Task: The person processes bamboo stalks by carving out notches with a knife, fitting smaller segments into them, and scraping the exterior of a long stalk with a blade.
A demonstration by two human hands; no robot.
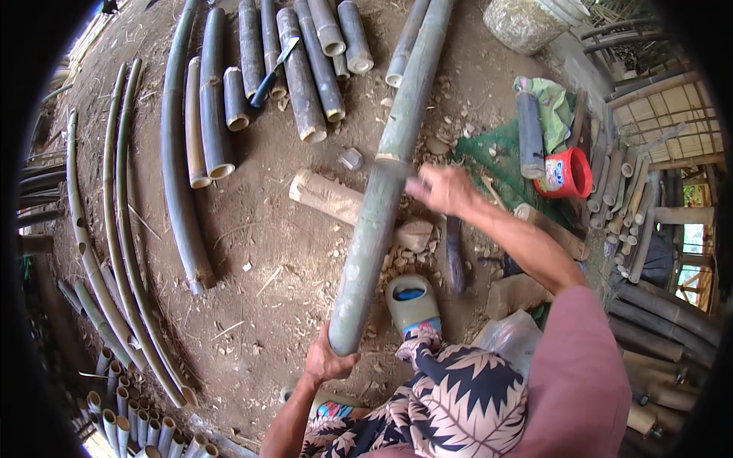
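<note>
A long thick green-grey bamboo pole (374, 217) slants from my lap side up toward the far edge. My left hand (330, 357) wraps round its near end. Beside the pole's ringed joint is my right hand (445, 189), its fingers curled and their tips blurred; what they hold, if anything, I cannot make out. Under the pole lies a short pale bamboo piece (324, 196) crosswise, with a wood block (413, 235) close by. A dark, long, narrow object (455, 259) is just below my right hand; whether it touches the hand is unclear.
Several cut bamboo lengths (301, 84) lie at the far left, a blue-handled tool (265, 88) among them. Long bamboo poles (126, 198) stretch along the left. At right are a red bucket (582, 172), a green net (489, 156) and stacked bamboo (615, 183). Wood chips (393, 263) litter the dirt.
</note>
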